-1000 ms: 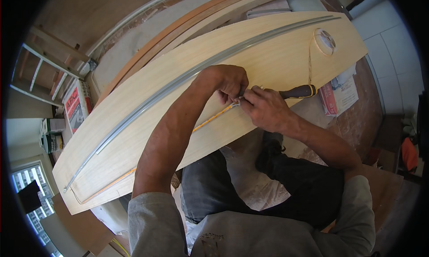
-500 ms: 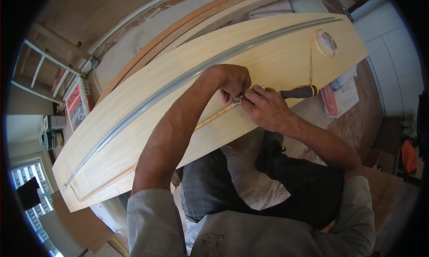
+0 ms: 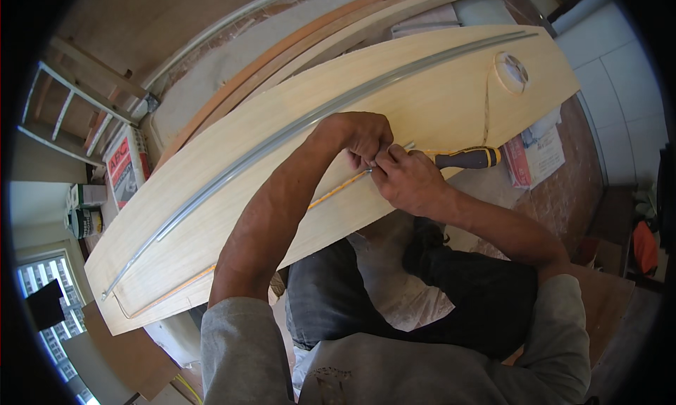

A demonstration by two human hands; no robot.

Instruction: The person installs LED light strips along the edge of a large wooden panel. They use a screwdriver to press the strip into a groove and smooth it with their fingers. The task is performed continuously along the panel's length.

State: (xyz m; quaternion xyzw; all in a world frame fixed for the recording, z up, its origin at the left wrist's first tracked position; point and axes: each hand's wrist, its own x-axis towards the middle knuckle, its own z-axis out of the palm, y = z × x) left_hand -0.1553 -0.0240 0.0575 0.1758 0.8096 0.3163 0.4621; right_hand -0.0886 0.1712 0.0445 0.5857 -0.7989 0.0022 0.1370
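Note:
My left hand [image 3: 362,135] is closed over the pale wooden board [image 3: 296,148], its fingertips bent down toward a thin orange-yellow strip [image 3: 336,192]. Beside it, touching, my right hand [image 3: 412,183] is closed with thumb and finger pinched at the same spot. The strip runs into the meeting fingers from the left, and a bit of bright metal shows at its end there. What exactly the fingertips grip is mostly hidden. A screwdriver [image 3: 470,158] with a dark and yellow handle juts out to the right of my right hand; whether that hand bears it cannot be told.
Long grey metal rails [image 3: 282,141] lie along the board's far side. A round white reel [image 3: 512,72] with a strand leading off it sits at the right end. Paper sacks [image 3: 125,166] stand beyond the left side, and another bag [image 3: 539,155] lies under the right edge.
Both hands have shifted slightly down and my right hand has drawn a little left. The screwdriver handle has also dropped slightly. The view has moved a little.

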